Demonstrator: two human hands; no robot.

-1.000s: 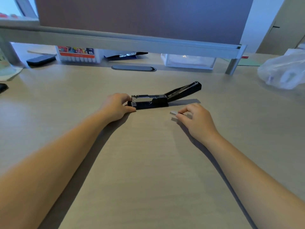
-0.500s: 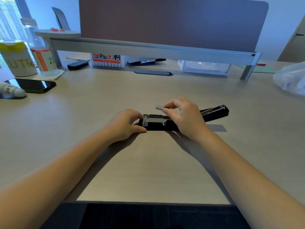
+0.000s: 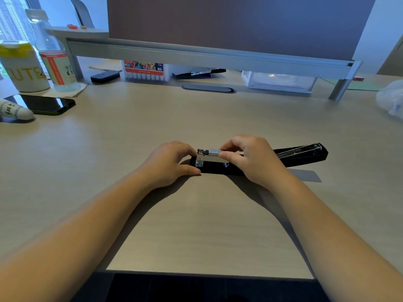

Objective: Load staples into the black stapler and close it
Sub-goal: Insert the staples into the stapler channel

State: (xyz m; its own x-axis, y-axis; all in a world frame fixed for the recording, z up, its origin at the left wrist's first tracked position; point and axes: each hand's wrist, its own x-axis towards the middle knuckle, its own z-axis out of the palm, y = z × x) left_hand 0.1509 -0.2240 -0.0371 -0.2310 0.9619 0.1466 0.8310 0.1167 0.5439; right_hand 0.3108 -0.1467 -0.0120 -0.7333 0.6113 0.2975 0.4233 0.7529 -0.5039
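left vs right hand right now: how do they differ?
The left hand rests low on the pale wooden desk, bracing the front of the open black stapler; the right hand is above it. The right hand pinches a small silver staple strip; the left hand holds none. Both touch the stapler.

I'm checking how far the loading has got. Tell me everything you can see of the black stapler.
The black stapler lies flat on the desk, opened wide. Its black top arm is folded back to the right, with a shiny metal strip along its inside. At the left end, the silvery metal staple channel is exposed. The left hand steadies that end; the right hand pinches a short staple strip at the channel's top. Whether it is seated cannot be told.
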